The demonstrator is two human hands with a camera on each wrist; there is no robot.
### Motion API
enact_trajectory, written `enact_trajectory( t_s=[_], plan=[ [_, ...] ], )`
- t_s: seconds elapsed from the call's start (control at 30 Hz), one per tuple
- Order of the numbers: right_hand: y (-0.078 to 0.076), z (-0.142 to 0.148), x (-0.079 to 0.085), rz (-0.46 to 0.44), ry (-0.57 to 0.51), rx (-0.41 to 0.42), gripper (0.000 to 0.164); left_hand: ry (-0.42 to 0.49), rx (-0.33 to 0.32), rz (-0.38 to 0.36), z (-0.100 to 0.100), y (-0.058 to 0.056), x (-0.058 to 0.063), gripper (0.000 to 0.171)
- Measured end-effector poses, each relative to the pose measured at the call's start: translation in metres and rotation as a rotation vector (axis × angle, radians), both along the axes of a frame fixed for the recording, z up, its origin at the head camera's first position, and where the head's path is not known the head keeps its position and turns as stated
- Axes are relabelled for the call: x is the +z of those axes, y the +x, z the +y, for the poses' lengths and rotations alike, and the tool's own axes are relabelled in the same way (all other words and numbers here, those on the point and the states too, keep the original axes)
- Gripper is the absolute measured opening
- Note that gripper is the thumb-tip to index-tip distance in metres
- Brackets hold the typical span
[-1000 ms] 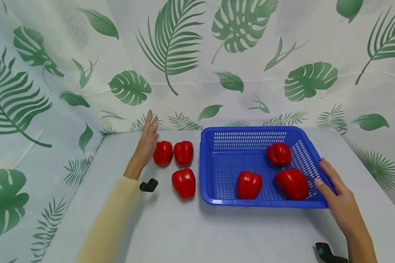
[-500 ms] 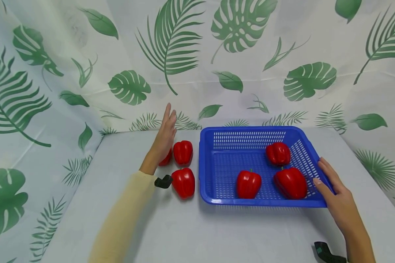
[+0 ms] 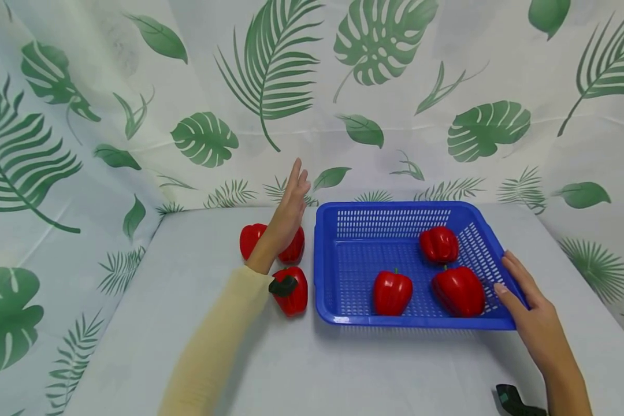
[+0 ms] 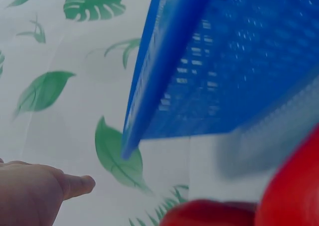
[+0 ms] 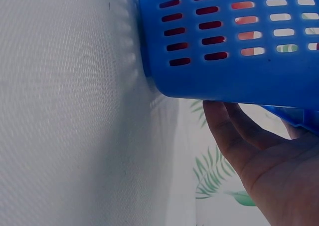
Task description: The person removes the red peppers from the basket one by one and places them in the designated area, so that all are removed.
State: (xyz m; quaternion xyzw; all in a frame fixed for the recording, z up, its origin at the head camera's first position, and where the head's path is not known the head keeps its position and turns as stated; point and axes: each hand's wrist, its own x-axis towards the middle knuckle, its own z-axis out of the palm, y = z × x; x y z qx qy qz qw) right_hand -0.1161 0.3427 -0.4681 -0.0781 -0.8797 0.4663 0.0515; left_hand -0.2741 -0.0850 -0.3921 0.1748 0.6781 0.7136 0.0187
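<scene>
My left hand (image 3: 287, 218) is raised over the red bell peppers left of the blue basket, fingers straight and nothing held. Beneath it, one bell pepper (image 3: 294, 249) is partly covered, with another bell pepper (image 3: 250, 240) to its left. A nearer bell pepper (image 3: 293, 303) lies behind my left wrist. With thumb over the rim and fingers outside, my right hand (image 3: 538, 323) grips the right side of the plastic basket (image 3: 359, 260). Inside that basket sit three more: a front bell pepper (image 3: 392, 293), a larger bell pepper (image 3: 460, 292) and a back bell pepper (image 3: 439, 244).
A white cloth covers the table (image 3: 385, 370). Behind it hangs a white curtain (image 3: 301, 138) printed with green leaves. Black camera mounts show at both wrists, the right mount (image 3: 517, 401) close to the front edge of view.
My left hand has moved right across the peppers toward the basket, uncovering the far left pepper and overlapping the one beside it. My right hand and the basket have stayed put.
</scene>
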Motion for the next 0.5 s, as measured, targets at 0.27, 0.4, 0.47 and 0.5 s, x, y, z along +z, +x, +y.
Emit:
enact_trajectory(
  t_s=[0.27, 0.4, 0.47, 0.5],
  plan=[
    [0.001, -0.001, 0.000, -0.011, -0.001, -0.005, 0.069, 0.000, -0.060, 0.021, 0.025, 0.002, 0.005, 0.083],
    [0.001, -0.001, 0.001, -0.004, 0.004, -0.005, 0.069, -0.030, -0.081, 0.051, 0.037, 0.004, 0.006, 0.081],
    [0.001, -0.001, 0.001, -0.005, 0.003, -0.005, 0.069, -0.039, -0.089, 0.065, 0.043, 0.004, 0.007, 0.080],
    [0.001, -0.001, 0.001, -0.005, 0.001, -0.004, 0.069, -0.044, -0.091, 0.073, 0.045, 0.005, 0.007, 0.080]
  ],
)
